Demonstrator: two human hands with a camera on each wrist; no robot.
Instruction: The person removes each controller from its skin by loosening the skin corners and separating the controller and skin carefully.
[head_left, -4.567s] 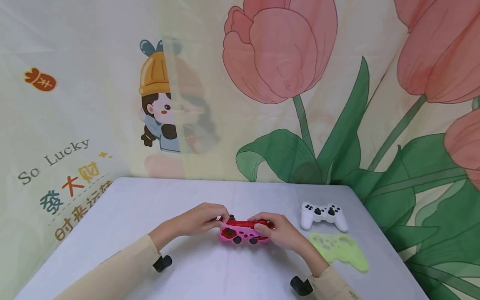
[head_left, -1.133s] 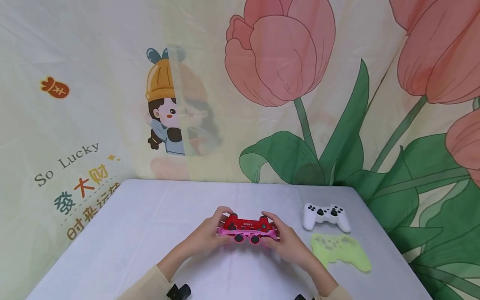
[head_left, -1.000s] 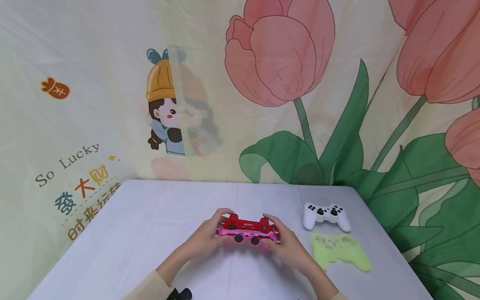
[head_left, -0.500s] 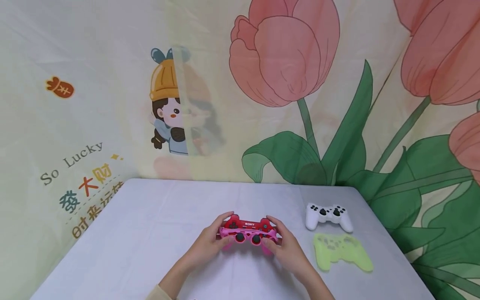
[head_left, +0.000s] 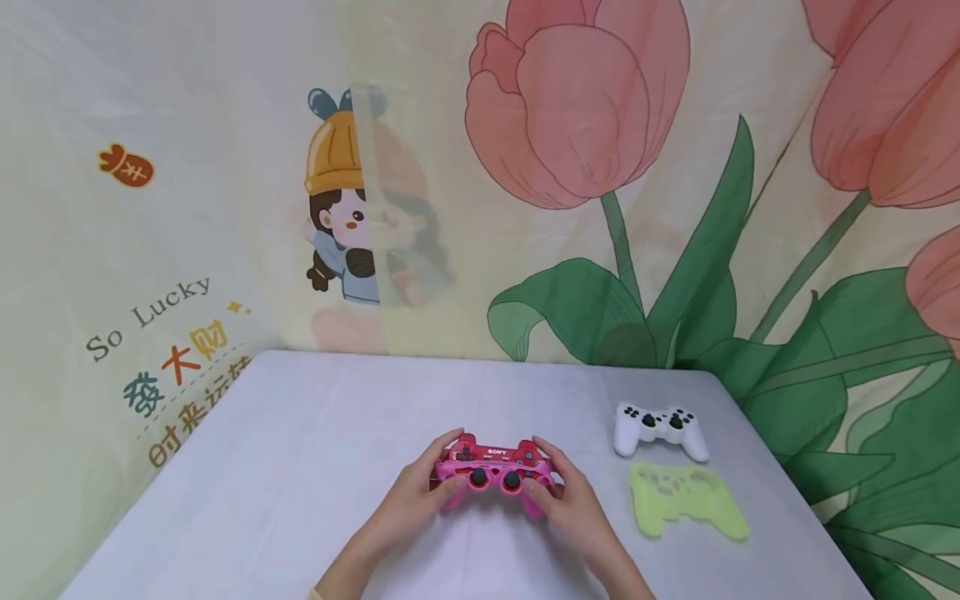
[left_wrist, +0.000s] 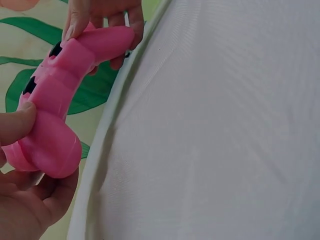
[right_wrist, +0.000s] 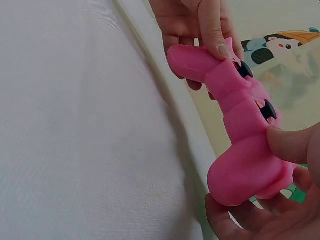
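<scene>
Both hands hold a red game controller [head_left: 497, 454] between them over the table. A pink silicone cover [head_left: 459, 493] wraps its grips and lower front, while the red upper face with its SONY mark shows above the cover's edge. Two black thumbsticks [head_left: 477, 477] poke through the cover. My left hand [head_left: 408, 502] grips the left end, thumb on the front by the stick and index finger at the upper corner. At the right end my right hand [head_left: 579, 506] grips in the same way. In the wrist views, the smooth pink cover [left_wrist: 60, 80] encloses both grips, with fingers behind them.
To the right on the white-covered table [head_left: 337, 433] lies a white game controller [head_left: 660, 431] with black sticks. Just in front of it is a flat light-green silicone cover [head_left: 686, 502]. A printed curtain [head_left: 420, 333] hangs behind the table's far edge.
Earlier the left hand pinched the cover's upper left corner; now both hands hold the ends symmetrically. The controller has tilted to show more of its front, and the pink grips hang lower.
</scene>
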